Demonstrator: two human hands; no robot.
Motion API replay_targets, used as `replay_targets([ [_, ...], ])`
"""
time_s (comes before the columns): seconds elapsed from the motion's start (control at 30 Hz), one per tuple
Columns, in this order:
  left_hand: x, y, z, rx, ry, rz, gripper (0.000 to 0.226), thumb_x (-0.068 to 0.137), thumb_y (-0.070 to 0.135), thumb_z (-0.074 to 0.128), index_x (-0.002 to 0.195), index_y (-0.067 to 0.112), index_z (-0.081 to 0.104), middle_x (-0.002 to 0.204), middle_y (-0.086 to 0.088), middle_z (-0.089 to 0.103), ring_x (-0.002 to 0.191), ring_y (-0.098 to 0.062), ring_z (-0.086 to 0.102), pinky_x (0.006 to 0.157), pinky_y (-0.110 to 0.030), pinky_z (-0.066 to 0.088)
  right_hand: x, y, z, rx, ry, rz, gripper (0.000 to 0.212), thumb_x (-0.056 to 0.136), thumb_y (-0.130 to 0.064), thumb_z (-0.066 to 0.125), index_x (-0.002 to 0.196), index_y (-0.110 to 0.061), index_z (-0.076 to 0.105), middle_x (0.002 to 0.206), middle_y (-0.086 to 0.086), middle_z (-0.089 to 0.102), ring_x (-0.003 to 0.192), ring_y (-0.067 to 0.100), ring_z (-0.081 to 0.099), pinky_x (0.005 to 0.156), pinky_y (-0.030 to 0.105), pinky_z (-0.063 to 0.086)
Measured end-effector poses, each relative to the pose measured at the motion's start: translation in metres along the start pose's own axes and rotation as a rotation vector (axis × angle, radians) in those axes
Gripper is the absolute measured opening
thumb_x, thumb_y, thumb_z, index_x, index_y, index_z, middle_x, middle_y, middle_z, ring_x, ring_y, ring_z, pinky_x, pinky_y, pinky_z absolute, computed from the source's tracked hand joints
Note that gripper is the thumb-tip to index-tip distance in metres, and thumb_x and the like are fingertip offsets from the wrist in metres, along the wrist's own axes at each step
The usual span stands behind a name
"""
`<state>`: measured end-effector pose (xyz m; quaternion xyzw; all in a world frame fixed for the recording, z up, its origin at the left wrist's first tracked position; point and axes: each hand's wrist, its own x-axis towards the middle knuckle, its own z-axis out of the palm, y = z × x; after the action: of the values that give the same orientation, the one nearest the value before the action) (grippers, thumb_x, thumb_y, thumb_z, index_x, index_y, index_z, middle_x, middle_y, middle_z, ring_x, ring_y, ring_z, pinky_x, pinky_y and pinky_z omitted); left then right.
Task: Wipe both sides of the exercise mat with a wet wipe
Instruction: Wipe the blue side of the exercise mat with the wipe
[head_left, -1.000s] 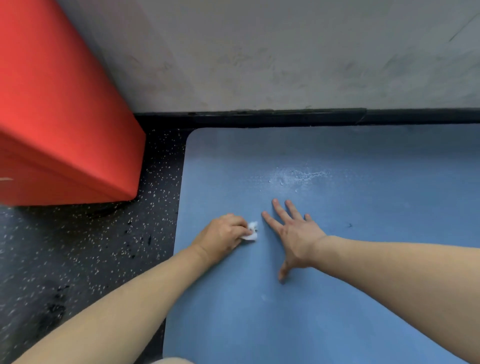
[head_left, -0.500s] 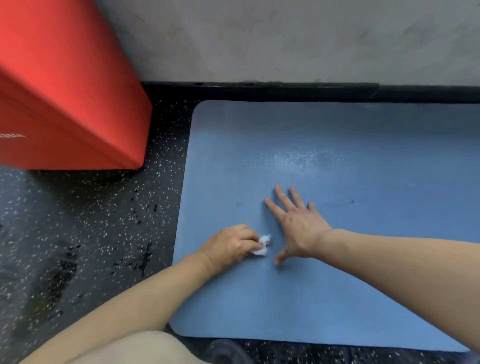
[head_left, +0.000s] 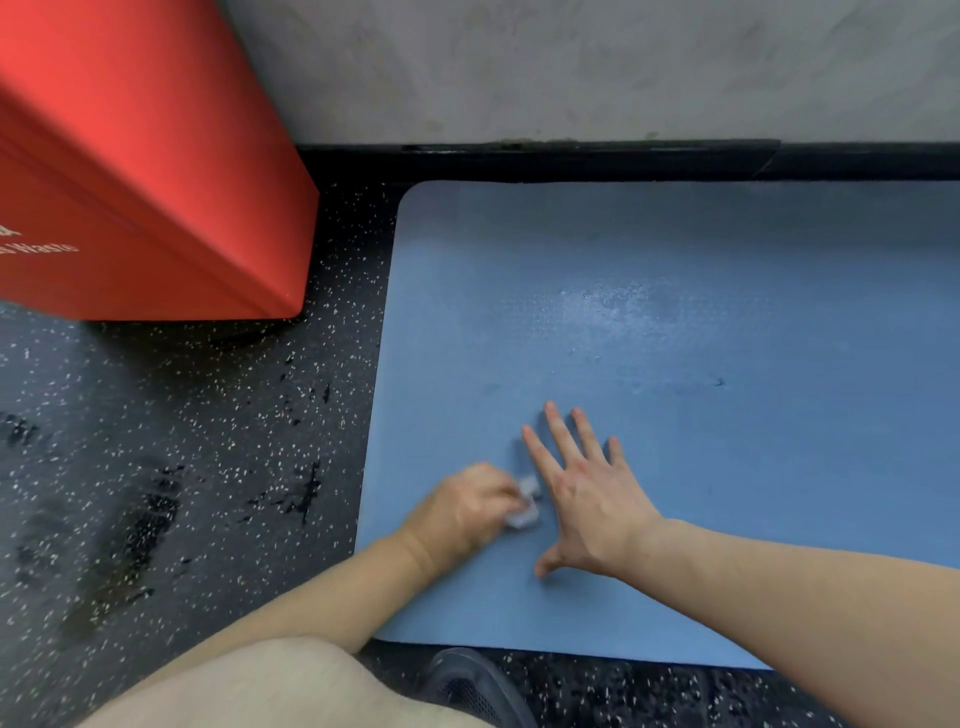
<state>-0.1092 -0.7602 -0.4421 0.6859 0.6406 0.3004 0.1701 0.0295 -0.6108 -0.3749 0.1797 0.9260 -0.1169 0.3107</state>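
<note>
Wipe (head_left: 525, 503) pinched in left fingers (head_left: 501, 493), on mat (head_left: 675, 291)

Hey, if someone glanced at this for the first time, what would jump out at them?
Probably the big red bin at top left, standing on the speckled dark floor against the wall. Next, the blue mat filling the right side, with a wet, shiny patch near its middle. On its near part the left hand grips a crumpled white wipe, while the right hand lies flat with fingers spread beside it.
</note>
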Motion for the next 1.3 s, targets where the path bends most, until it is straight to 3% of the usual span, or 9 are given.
replay_targets([
  [0.07, -0.014, 0.01, 0.004, 0.024, -0.149, 0.188, 0.006, 0.095, 0.011, 0.068, 0.096, 0.013, 0.074, 0.097, -0.002, 0.068, 0.08, -0.022, 0.056, 0.071, -0.032, 0.051, -0.005, -0.001, 0.006, -0.004, -0.023, 0.014, 0.157, 0.061, -0.083, 0.08, 0.163, -0.025, -0.024, 0.166, 0.013, -0.038, 0.157, 0.042, -0.024, 0.126, 0.065, 0.014],
  [0.23, -0.02, -0.005, -0.011, 0.003, 0.085, -0.12, 0.015, 0.097, 0.019, 0.062, 0.097, 0.014, 0.075, 0.099, -0.002, 0.068, 0.081, -0.022, 0.06, 0.072, -0.032, 0.052, -0.015, -0.001, 0.019, -0.037, -0.053, 0.006, 0.155, 0.061, -0.083, 0.079, 0.163, -0.028, -0.024, 0.165, 0.014, -0.04, 0.156, 0.042, -0.027, 0.125, 0.067, 0.01],
  [0.37, -0.046, 0.021, -0.002, -0.001, -0.203, 0.157, 0.013, 0.101, 0.015, 0.061, 0.1, 0.015, 0.074, 0.099, -0.001, 0.067, 0.082, -0.021, 0.059, 0.071, -0.03, 0.052, -0.018, 0.001, 0.023, -0.066, -0.046, -0.004, 0.155, 0.063, -0.08, 0.08, 0.162, -0.027, -0.027, 0.164, 0.015, -0.042, 0.155, 0.043, -0.028, 0.125, 0.067, 0.009],
  [0.5, -0.053, 0.009, -0.009, -0.032, 0.031, -0.15, 0.01, 0.096, 0.018, 0.066, 0.099, 0.016, 0.075, 0.1, 0.0, 0.067, 0.083, -0.02, 0.061, 0.072, -0.032, 0.054, -0.021, 0.001, 0.026, -0.064, -0.034, 0.0, 0.151, 0.067, -0.077, 0.08, 0.162, -0.028, -0.028, 0.164, 0.014, -0.042, 0.155, 0.042, -0.029, 0.126, 0.066, 0.007],
  [0.63, -0.069, 0.042, 0.006, -0.088, -0.34, 0.195, 0.016, 0.104, 0.015, 0.055, 0.106, 0.018, 0.07, 0.104, 0.001, 0.063, 0.087, -0.021, 0.055, 0.07, -0.035, 0.052, -0.025, 0.001, 0.029, -0.064, -0.037, -0.008, 0.146, 0.072, -0.077, 0.076, 0.162, -0.027, -0.027, 0.164, 0.014, -0.043, 0.155, 0.042, -0.03, 0.127, 0.066, 0.004],
  [0.8, -0.056, 0.028, 0.003, -0.095, -0.123, -0.006, 0.011, 0.097, 0.015, 0.065, 0.1, 0.019, 0.074, 0.098, 0.001, 0.066, 0.082, -0.02, 0.058, 0.068, -0.031, 0.052, -0.026, 0.006, 0.026, -0.02, -0.036, -0.034, 0.143, 0.074, -0.073, 0.078, 0.163, -0.029, -0.025, 0.165, 0.011, -0.042, 0.156, 0.037, -0.031, 0.128, 0.062, 0.003],
  [0.93, -0.046, 0.057, 0.01, -0.101, -0.52, 0.324, 0.017, 0.101, 0.018, 0.055, 0.108, 0.019, 0.07, 0.103, 0.002, 0.06, 0.093, -0.021, 0.052, 0.057, -0.033, 0.047, -0.031, 0.016, 0.024, 0.007, -0.001, -0.031, 0.145, 0.07, -0.078, 0.076, 0.163, -0.028, -0.023, 0.166, 0.01, -0.04, 0.157, 0.032, -0.03, 0.13, 0.056, 0.001],
  [1.1, -0.024, 0.017, 0.007, -0.073, -0.12, 0.067, 0.01, 0.093, 0.015, 0.068, 0.1, 0.016, 0.075, 0.096, -0.001, 0.063, 0.085, -0.019, 0.054, 0.069, -0.032, 0.05, -0.029, 0.03, 0.019, 0.021, 0.01, 0.078, 0.154, 0.06, -0.088, 0.074, 0.163, -0.03, -0.026, 0.164, 0.012, -0.042, 0.156, 0.037, -0.031, 0.128, 0.064, 0.003],
  [1.3, -0.014, 0.044, 0.027, 0.013, -0.406, 0.305, 0.015, 0.103, 0.02, 0.054, 0.1, 0.018, 0.069, 0.094, -0.001, 0.058, 0.086, -0.022, 0.053, 0.063, -0.037, 0.049, -0.022, 0.041, 0.015, 0.021, -0.003, 0.113, 0.159, 0.055, -0.091, 0.074, 0.16, -0.033, -0.03, 0.166, 0.011, -0.04, 0.157, 0.039, -0.028, 0.126, 0.066, 0.006],
])
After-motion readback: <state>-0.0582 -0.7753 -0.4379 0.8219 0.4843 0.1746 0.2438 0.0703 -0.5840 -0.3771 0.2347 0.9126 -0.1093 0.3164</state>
